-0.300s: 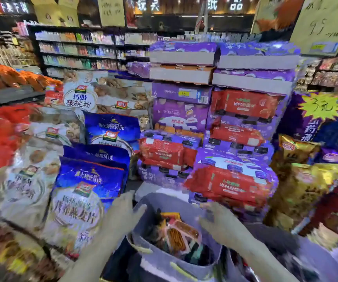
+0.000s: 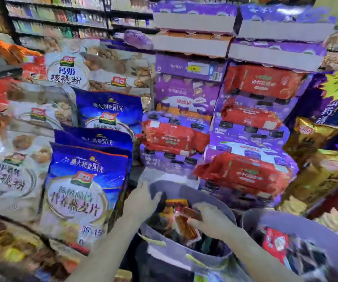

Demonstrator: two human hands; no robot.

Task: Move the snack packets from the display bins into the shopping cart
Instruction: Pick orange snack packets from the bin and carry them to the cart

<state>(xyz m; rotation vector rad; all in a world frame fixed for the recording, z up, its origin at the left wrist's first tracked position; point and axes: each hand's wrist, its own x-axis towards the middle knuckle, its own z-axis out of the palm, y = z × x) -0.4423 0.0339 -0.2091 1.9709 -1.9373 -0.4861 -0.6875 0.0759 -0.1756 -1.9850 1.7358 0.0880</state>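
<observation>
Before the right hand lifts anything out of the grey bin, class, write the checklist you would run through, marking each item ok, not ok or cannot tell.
1. Left hand holds the grey bin by its rim: ok.
2. Right hand has fingers curled on a snack packet: ok.
3. Only one packet in that grip: cannot tell, blurred.
4. Space straight above the bin free of display packs: ok.
5. Shopping cart in view to receive the packet: cannot tell; only a second grey bin shows at the right.
</observation>
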